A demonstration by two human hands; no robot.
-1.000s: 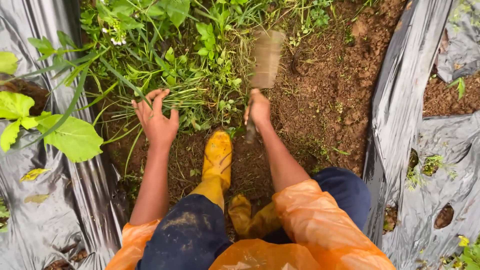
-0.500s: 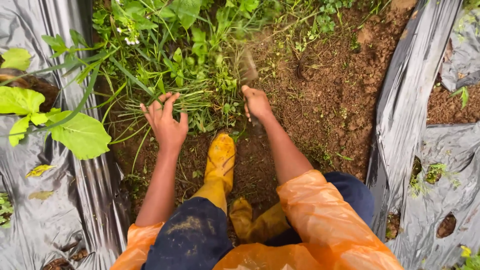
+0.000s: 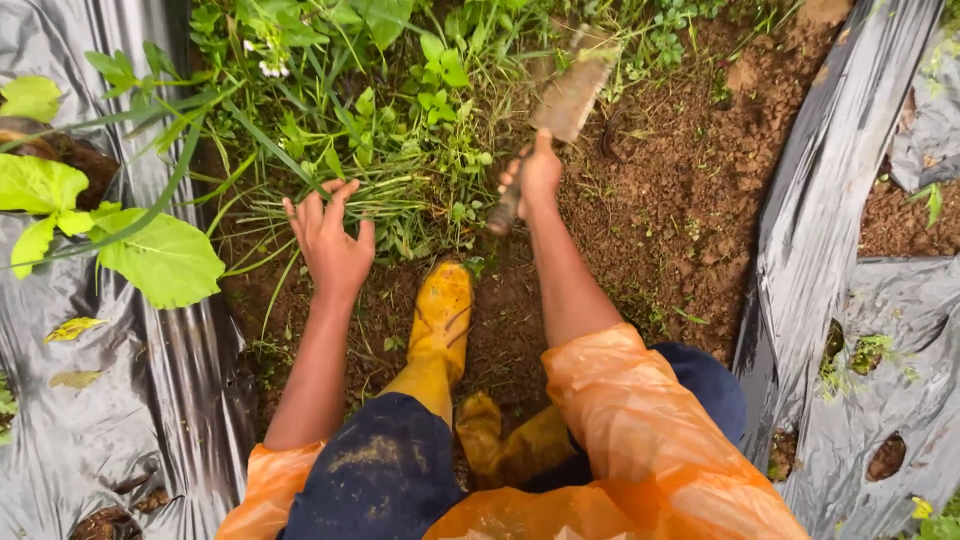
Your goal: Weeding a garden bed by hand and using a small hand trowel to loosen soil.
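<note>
Since half a second ago the right hand (image 3: pixel 538 176) has lifted the blade (image 3: pixel 568 98) clear of the weeds (image 3: pixel 400 130). It grips the handle firmly; the left hand (image 3: pixel 330 245) lies spread, empty, on the grass stalks. The blade's long axis slants up-right toward the black plastic sheet (image 3: pixel 800 200). Better to chop low, well away from the left fingers.

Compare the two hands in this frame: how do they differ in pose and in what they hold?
The right hand is closed around a muddy flat-bladed tool, raised above the soil; the left hand is open, fingers spread, holding nothing, resting at the weeds. The right reaches further forward than the left. Both are bare.
</note>
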